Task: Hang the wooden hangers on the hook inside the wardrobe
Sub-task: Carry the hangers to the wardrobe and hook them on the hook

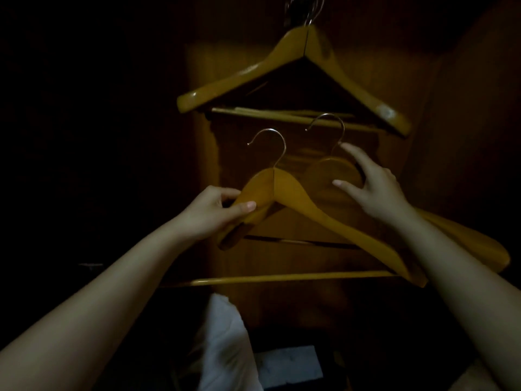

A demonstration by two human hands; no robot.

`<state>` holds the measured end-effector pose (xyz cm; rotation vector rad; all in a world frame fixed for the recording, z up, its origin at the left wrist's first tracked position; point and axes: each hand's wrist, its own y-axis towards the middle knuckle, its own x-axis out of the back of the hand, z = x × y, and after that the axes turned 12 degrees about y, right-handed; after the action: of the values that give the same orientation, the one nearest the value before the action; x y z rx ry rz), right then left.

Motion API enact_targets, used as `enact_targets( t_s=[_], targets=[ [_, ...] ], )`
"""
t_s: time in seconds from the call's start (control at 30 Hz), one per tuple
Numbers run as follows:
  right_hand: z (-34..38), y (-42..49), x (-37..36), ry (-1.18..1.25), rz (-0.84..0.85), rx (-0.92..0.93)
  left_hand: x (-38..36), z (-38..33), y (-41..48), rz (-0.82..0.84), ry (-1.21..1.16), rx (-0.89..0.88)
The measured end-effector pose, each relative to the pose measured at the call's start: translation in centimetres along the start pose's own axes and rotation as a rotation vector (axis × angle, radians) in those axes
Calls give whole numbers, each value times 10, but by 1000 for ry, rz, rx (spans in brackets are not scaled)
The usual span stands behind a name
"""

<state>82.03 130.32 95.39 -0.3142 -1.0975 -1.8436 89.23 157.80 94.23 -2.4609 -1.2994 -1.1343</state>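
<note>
Inside the dark wardrobe, several wooden hangers (282,60) hang from the metal hook (303,7) at the top centre. My left hand (214,213) grips the left shoulder of another wooden hanger (310,210), held upright with its metal hook pointing up. Just behind it is a second, blurred wooden hanger (329,170), whose right end runs behind my right forearm. My right hand (375,187) is at the top of this hanger with fingers spread. Its index fingertip touches the hook's stem and its thumb lies over the wood.
The brown wooden back panel (400,153) of the wardrobe is close behind the hangers. A white cloth (225,342) and a grey box (290,365) lie on the wardrobe floor below. The left side is too dark to make out.
</note>
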Motion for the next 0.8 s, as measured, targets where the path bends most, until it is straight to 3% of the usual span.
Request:
enact_targets(
  t_s=[0.33, 0.53, 0.8],
  targets=[
    [36, 92, 58, -7, -196, 215, 61, -71, 51, -243, 86, -97],
    [45, 153, 86, 84, -197, 317, 83, -86, 81, -344, 67, -79],
    [56, 220, 80, 185, -103, 263, 110, -83, 90, -451, 80, -23]
  ],
)
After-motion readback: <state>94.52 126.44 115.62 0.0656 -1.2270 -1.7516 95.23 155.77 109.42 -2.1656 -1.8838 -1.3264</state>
